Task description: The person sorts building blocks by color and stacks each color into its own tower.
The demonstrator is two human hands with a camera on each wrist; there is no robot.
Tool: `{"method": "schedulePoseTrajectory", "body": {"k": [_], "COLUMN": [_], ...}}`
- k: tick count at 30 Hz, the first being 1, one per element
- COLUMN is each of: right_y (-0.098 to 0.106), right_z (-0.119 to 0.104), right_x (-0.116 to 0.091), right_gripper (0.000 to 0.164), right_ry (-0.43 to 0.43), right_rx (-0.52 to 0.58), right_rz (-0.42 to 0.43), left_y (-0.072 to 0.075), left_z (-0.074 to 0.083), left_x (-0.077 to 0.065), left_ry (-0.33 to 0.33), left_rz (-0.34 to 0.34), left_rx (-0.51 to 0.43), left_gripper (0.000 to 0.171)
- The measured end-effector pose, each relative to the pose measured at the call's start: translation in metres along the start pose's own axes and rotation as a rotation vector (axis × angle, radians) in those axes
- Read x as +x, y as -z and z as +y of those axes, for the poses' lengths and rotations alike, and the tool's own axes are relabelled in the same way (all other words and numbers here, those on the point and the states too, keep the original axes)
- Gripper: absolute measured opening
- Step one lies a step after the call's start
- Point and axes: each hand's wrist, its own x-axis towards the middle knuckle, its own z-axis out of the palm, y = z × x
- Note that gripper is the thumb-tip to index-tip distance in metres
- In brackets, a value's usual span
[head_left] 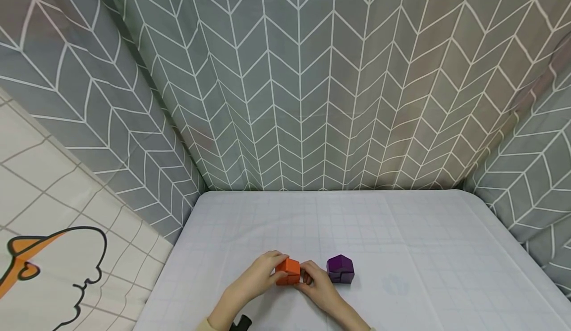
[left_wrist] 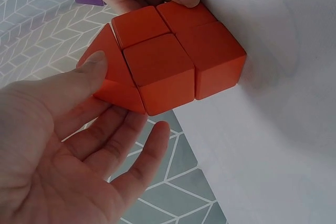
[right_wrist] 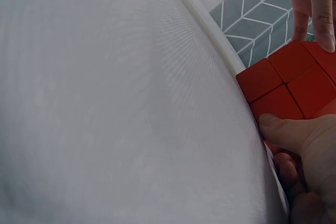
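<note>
A stack of orange blocks [head_left: 291, 267] stands on the table between both hands. In the left wrist view, the orange blocks [left_wrist: 160, 69] show cube-like lower pieces, thin seams and a slanted piece on top. My left hand [head_left: 260, 276] pinches that slanted piece, thumb on the near face and fingers behind. Low on the opposite side, my right hand [head_left: 320, 287] holds the stack; its thumb lies on a lower cube of the orange blocks [right_wrist: 286, 85] in the right wrist view. Just right of this hand sits a purple block shape [head_left: 340, 269], touched by neither hand.
A white cloth covers the table [head_left: 401, 251]. Grey chevron-patterned curtains [head_left: 303, 83] hang behind and at the sides. At left is a white tiled-pattern sheet [head_left: 53, 192] with a cartoon drawing. A small black object [head_left: 243, 322] shows beside the left forearm.
</note>
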Motion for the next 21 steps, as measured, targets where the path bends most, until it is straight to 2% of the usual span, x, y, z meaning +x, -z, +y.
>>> {"method": "schedulePoseTrajectory", "body": {"k": [5,12,18,21], "right_y": [-0.007,-0.007,0.000,0.005], "right_z": [0.017,0.020,0.010,0.000], "right_x": [-0.005,-0.006,-0.013,-0.021], "right_gripper": [0.030,0.031,0.046,0.055], "right_ry": [0.005,0.005,-0.085,-0.160], "right_rx": [-0.011,-0.029,-0.064,-0.058], "right_rz": [-0.004,-0.011,-0.115,-0.177], "left_y": [-0.001,-0.002,-0.005,-0.007], "left_z": [0.000,0.000,0.000,0.001], "left_x": [-0.001,-0.003,-0.003,-0.008], "left_ry": [0.009,-0.003,0.031,0.064], "left_rz": [-0.007,0.014,0.018,0.030], "left_rx": [-0.003,0.002,0.016,0.010], "left_gripper": [0.037,0.037,0.048,0.056]}}
